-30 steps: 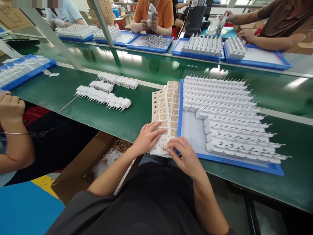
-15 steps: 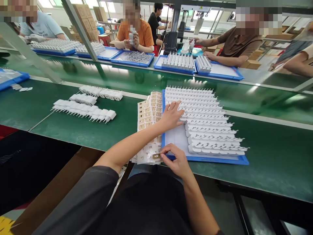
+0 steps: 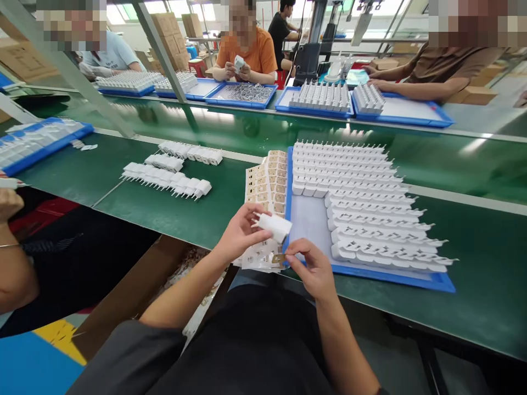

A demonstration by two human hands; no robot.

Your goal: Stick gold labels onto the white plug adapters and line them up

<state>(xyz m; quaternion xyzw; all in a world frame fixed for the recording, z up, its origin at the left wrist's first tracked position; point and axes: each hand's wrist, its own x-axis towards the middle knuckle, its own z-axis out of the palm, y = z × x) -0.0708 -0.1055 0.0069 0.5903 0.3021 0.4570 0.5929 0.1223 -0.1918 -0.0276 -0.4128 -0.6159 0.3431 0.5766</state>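
The person's left hand (image 3: pixel 239 233) is closed around a white plug (image 3: pixel 272 225), fingers wrapped on its near end, holding it just above the near edge of the green table (image 3: pixel 164 206). The right hand (image 3: pixel 310 269) pinches a small gold sticker (image 3: pixel 279 258) between thumb and forefinger, just below and to the right of the plug. Whether sticker and plug touch cannot be told.

Under both hands lie the sticker sheets (image 3: pixel 267 189), white sheets with rows of gold squares, fanned out and running from the near table edge toward the far side. Their right edge lies against the blue tray (image 3: pixel 395 277). The tray holds many rows of white plugs (image 3: pixel 362 197) with their prongs pointing right; its near left corner is bare white.

To the left on the table, well apart from the hands, lie loose rows of plugs (image 3: pixel 168 178) in three short lines. Farther left sits another blue tray (image 3: pixel 61 140) with white parts.

At the far side of the table, other people sit behind more blue trays (image 3: pixel 317 107); one in an orange shirt (image 3: pixel 251 52) holds a white part in both hands. At the near left, a co-worker's arm (image 3: pixel 12 263) with a thin bracelet shows.
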